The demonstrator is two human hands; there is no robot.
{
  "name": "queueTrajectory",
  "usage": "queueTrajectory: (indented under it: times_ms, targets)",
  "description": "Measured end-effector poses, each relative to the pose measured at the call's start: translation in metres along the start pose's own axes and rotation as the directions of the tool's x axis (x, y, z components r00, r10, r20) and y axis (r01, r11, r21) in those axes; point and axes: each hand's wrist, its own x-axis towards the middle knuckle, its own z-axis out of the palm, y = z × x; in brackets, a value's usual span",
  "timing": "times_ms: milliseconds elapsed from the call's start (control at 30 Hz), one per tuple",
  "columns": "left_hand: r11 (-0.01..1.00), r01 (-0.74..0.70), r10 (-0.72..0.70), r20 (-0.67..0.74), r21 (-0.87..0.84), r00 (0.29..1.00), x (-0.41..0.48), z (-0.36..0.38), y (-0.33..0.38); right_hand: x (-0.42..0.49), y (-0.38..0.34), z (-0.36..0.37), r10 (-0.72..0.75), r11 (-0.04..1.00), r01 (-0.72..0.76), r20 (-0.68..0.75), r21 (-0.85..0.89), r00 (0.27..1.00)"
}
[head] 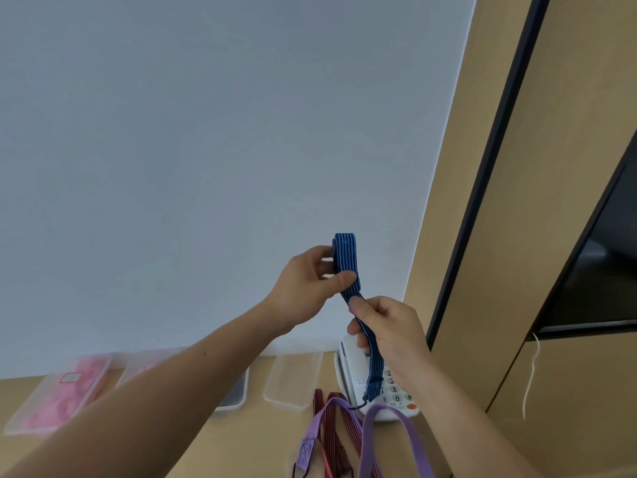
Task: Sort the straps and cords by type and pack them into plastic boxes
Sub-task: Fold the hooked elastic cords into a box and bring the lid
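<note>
Blue flat elastic strap with dark lengthwise stripes (pixel 348 267): held up in the air in front of the pale grey wall (pixel 206 132), above the far side of the tan wooden table (pixel 269 443).

Head view:
- Left hand (pixel 306 288) grip: clamped on the strap's upper part, thumb across the front face, fingers behind.
- Folded top of the strap sticks up just above that grip, doubled into a flat loop.
- Right hand (pixel 389 329) grip: closed round the strap just below the left, fingers curled over it. Hands are near each other, not touching.
- Strap runs diagonally down and right from one grip to the other and passes through the right fist.
- Tail hangs free below the fist, in front of the keypad of a white push-button desk phone (pixel 396 398).
- Tail end carries a short dark thread or hook; cannot tell which.

On the table:
- Clear plastic box with pink contents (pixel 51 401) at far left.
- Second clear box (pixel 238 395), mostly hidden behind the left forearm.
- Empty clear plastic box (pixel 293 377) just left of the phone.
- Near edge: red-and-black striped strap (pixel 331 429) and lilac flat strap (pixel 413 439), overlapping in a loose tangle.

Right side: tan wood cabinet panel with black edge (pixel 586 167), thin white cord (pixel 532 374) hanging down it.
</note>
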Motion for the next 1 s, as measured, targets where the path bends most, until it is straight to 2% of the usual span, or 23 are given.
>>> queueTrajectory:
  times_ms: [100, 200, 333, 467, 533, 600, 633, 667, 700, 733, 767, 800, 833, 867, 933, 1000]
  targets:
    - [0.931, -0.167, 0.193, -0.049, 0.325, 0.98, -0.001, -0.005, -0.002, 0.0, 0.0, 0.001, -0.019, 1.0, 0.019, 0.027, 0.002, 0.999]
    - [0.744, -0.36, 0.395, 0.064, 0.563, 0.916, -0.006, -0.005, -0.012, 0.002, -0.004, 0.003, 0.004, 0.998, -0.006, 0.028, 0.066, 1.0]
    - [0.581, -0.46, 0.54, 0.106, 0.672, 0.835, -0.006, -0.008, -0.021, 0.004, -0.007, 0.006, 0.062, 0.992, -0.068, 0.057, 0.11, 0.996]
    - [0.314, -0.584, 0.675, 0.257, 0.748, 0.692, -0.005, -0.007, -0.024, 0.007, -0.006, 0.008, 0.115, 0.985, -0.123, 0.075, 0.118, 0.991]
    - [0.245, -0.619, 0.713, 0.294, 0.746, 0.636, -0.003, -0.007, -0.028, 0.006, -0.006, 0.009, 0.099, 0.987, -0.108, 0.084, 0.119, 0.992]
    - [0.268, -0.641, 0.71, 0.302, 0.719, 0.636, 0.0, -0.01, -0.032, 0.005, -0.005, 0.01, 0.077, 0.986, -0.088, 0.08, 0.139, 0.994]
    - [0.308, -0.637, 0.677, 0.308, 0.706, 0.669, 0.0, -0.012, -0.033, 0.005, -0.005, 0.009, 0.071, 0.985, -0.08, 0.064, 0.153, 0.995]
    - [0.397, -0.611, 0.615, 0.297, 0.685, 0.731, 0.0, -0.013, -0.035, 0.005, -0.005, 0.008, 0.063, 0.983, -0.07, 0.044, 0.168, 0.997]
    - [0.548, -0.54, 0.5, 0.267, 0.638, 0.824, -0.001, -0.014, -0.035, 0.006, -0.006, 0.007, 0.052, 0.982, -0.057, 0.03, 0.178, 0.998]
    - [0.746, -0.402, 0.339, 0.217, 0.531, 0.915, -0.002, -0.012, -0.034, 0.006, -0.007, 0.006, 0.037, 0.983, -0.041, 0.025, 0.178, 0.999]
    - [0.916, -0.204, 0.157, 0.161, 0.344, 0.974, -0.002, -0.01, -0.03, 0.007, -0.007, 0.006, 0.019, 0.985, -0.023, 0.025, 0.169, 1.0]
    - [0.993, 0.004, -0.021, 0.142, 0.118, 0.99, -0.001, -0.008, -0.025, 0.007, -0.008, 0.006, -0.002, 0.988, -0.002, 0.025, 0.155, 1.0]
    - [0.981, 0.178, -0.162, 0.177, -0.076, 0.971, 0.001, -0.007, -0.018, 0.007, -0.008, 0.007, -0.023, 0.99, 0.019, 0.024, 0.137, 0.999]
    - [0.945, 0.275, -0.228, 0.246, -0.178, 0.942, 0.003, -0.006, -0.014, 0.007, -0.007, 0.008, -0.042, 0.992, 0.039, 0.023, 0.116, 0.999]
    - [0.93, 0.288, -0.204, 0.334, -0.226, 0.92, 0.003, -0.005, -0.009, 0.007, -0.005, 0.011, -0.059, 0.995, 0.057, 0.02, 0.087, 0.998]
    - [0.946, 0.232, -0.159, 0.298, -0.227, 0.941, 0.002, -0.005, -0.007, 0.007, -0.004, 0.011, -0.04, 0.997, 0.04, 0.007, 0.069, 0.999]
